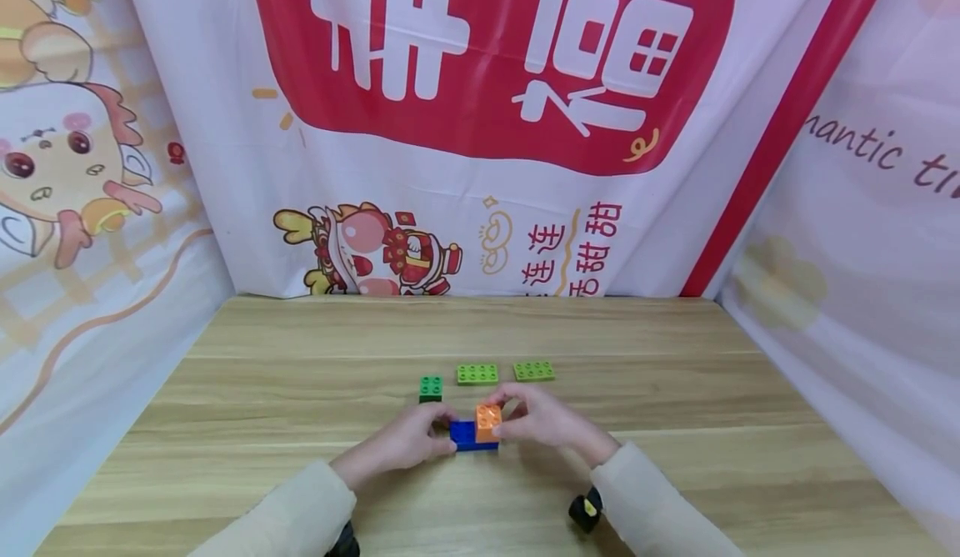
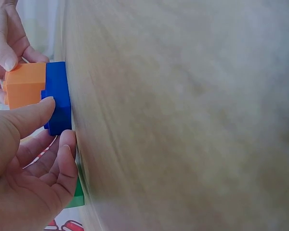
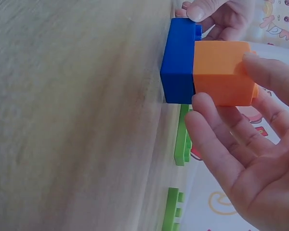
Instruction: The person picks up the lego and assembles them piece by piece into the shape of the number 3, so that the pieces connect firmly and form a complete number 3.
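Observation:
A blue building brick (image 1: 462,435) lies on the wooden table in front of the person. On its right end sits an orange brick (image 1: 487,424), studs up, its lower face against the blue one in the right wrist view. My left hand (image 1: 405,440) holds the blue brick's left end, thumb (image 2: 38,115) at the near side and fingers behind. The right hand (image 1: 542,417) pinches the orange brick between thumb (image 3: 269,72) and fingers. Part of the orange brick's far side is hidden by those fingers.
A dark green brick (image 1: 431,388) stands just beyond the left hand. Two flat lime green bricks (image 1: 477,373) lie side by side farther back on the table (image 1: 300,373). Printed cloth (image 1: 480,190) hangs at the back and both sides. A black device (image 1: 585,509) is at the right wrist.

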A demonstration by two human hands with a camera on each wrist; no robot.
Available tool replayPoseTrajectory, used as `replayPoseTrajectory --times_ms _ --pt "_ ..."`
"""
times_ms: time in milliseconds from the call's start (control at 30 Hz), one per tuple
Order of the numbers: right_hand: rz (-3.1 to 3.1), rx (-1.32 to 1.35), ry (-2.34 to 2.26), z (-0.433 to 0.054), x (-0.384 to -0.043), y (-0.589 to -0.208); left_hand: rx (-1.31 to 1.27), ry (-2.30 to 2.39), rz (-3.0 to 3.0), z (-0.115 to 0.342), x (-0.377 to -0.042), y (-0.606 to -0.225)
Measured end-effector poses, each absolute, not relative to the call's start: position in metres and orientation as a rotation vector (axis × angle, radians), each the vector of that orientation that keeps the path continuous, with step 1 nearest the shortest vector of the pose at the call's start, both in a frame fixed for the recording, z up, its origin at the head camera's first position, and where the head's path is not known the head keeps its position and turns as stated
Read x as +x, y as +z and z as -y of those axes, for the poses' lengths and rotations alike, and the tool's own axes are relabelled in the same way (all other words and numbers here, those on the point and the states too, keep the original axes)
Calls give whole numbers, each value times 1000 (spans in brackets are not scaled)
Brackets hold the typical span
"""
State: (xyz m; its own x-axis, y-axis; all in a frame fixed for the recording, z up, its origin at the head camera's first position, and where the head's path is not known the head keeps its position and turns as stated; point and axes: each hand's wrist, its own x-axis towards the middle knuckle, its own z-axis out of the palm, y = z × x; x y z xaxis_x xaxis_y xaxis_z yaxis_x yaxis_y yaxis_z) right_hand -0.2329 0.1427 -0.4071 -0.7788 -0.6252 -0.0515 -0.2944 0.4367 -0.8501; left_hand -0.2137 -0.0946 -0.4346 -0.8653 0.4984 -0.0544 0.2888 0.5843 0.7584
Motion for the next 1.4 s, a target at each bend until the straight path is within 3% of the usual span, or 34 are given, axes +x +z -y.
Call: replayPoseTrajectory --times_ms 633,1400 --pt "-2275 -839 -1353 -146 -236 -421 666 1157 -2548 95 -212 -436" --pt "-2277 -861 -1301 -151 -240 -408 656 1181 -2526 97 -215 -435"
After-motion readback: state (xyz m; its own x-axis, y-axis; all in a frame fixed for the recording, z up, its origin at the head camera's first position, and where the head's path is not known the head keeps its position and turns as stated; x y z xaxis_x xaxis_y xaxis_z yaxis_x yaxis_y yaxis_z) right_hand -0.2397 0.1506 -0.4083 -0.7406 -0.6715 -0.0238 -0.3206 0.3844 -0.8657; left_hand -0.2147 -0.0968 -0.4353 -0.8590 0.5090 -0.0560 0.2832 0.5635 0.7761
